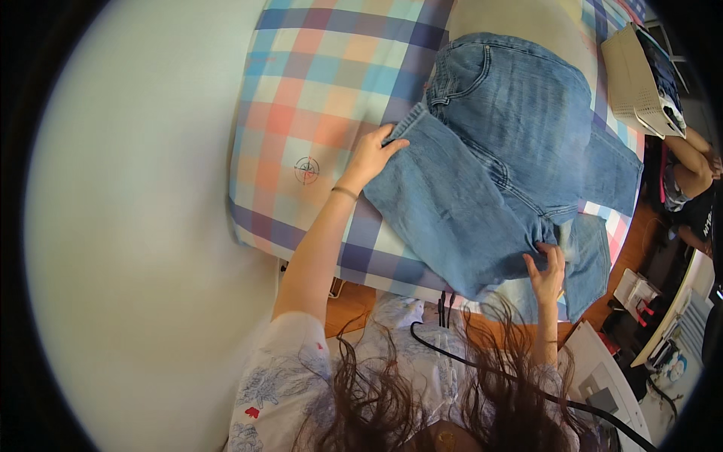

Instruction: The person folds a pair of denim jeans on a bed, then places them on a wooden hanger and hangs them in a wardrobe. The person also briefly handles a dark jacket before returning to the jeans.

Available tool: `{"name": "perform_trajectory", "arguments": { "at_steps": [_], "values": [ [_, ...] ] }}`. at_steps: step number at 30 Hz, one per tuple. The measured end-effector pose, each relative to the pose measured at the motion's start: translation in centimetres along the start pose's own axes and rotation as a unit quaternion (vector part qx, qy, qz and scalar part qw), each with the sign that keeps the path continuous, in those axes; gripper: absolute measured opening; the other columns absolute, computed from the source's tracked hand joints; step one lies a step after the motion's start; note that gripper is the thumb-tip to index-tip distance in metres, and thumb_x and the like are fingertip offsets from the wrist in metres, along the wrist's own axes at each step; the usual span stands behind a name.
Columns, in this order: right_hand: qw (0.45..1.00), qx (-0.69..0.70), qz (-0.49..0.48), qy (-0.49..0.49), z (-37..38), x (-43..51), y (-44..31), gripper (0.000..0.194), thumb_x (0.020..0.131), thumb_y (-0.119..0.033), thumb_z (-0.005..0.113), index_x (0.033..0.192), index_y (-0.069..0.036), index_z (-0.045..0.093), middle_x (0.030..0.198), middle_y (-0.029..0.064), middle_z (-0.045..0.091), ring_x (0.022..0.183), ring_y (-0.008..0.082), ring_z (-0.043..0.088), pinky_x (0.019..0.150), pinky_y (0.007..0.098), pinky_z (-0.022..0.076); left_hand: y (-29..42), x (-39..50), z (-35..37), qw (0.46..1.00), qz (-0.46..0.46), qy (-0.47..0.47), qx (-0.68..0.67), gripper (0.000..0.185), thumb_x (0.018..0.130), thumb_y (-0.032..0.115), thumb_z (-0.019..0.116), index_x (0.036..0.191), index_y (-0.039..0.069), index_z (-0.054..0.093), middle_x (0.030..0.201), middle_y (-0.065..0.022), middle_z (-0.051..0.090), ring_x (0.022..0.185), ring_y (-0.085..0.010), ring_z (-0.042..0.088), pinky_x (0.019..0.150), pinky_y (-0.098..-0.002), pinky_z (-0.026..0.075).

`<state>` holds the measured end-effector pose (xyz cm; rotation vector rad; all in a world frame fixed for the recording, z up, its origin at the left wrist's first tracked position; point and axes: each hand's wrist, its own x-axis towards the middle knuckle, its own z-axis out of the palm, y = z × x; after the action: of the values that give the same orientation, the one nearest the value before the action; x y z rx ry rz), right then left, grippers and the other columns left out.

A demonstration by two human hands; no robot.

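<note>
A pair of blue jeans (525, 118) lies spread on a checked bedsheet (339, 73), its waistband towards the far side. One trouser leg (440, 198) is bent back beside the hip. My left hand (373, 155) grips this leg at its hem, thumb on top and the other fingers partly hidden. Lower down, my right hand (547, 277) pinches the denim near the crotch, where creases gather. More denim (613, 169) sticks out on the right, and another denim piece (587, 265) hangs near the bed's edge. Whether both belong to this pair I cannot tell.
Pale cream fabric (502, 17) lies beyond the waistband. A cream plastic basket (627, 85) of clothes stands at the right edge of the bed. Past it sits another person (692, 169). A white wall (141, 198) borders the left. A black cable (480, 364) crosses before me.
</note>
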<state>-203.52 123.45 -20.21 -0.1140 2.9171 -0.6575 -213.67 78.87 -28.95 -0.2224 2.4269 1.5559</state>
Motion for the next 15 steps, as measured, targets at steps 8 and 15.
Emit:
{"name": "perform_trajectory", "arguments": {
  "at_steps": [8,15],
  "values": [
    [0.981,0.035,0.163,0.100,2.6,-1.8,1.7,0.043,0.072,-0.022,0.082,0.103,-0.001,0.062,0.093,0.0119,0.064,0.090,0.0291,0.058,0.085,0.0375,0.0445,-8.4,1.3,1.2,0.985,-0.158,-0.071,0.028,0.095,0.062,0.047,0.087,0.128,-0.010,0.049,0.127,-0.0284,0.055,0.121,-0.0337,0.054,0.101,-0.0372,0.044],
    [0.971,-0.018,0.223,-0.079,-2.6,-0.9,2.5,0.072,0.065,-0.047,0.084,0.118,-0.006,0.056,0.078,0.0162,0.065,0.070,0.0344,0.063,0.065,0.0405,0.0502,-3.0,-4.9,-3.7,0.926,-0.268,-0.167,-0.208,0.063,0.071,0.017,0.080,0.125,-0.005,0.055,0.115,-0.0137,0.064,0.105,-0.0225,0.062,0.092,-0.0323,0.048]
  ]
}}
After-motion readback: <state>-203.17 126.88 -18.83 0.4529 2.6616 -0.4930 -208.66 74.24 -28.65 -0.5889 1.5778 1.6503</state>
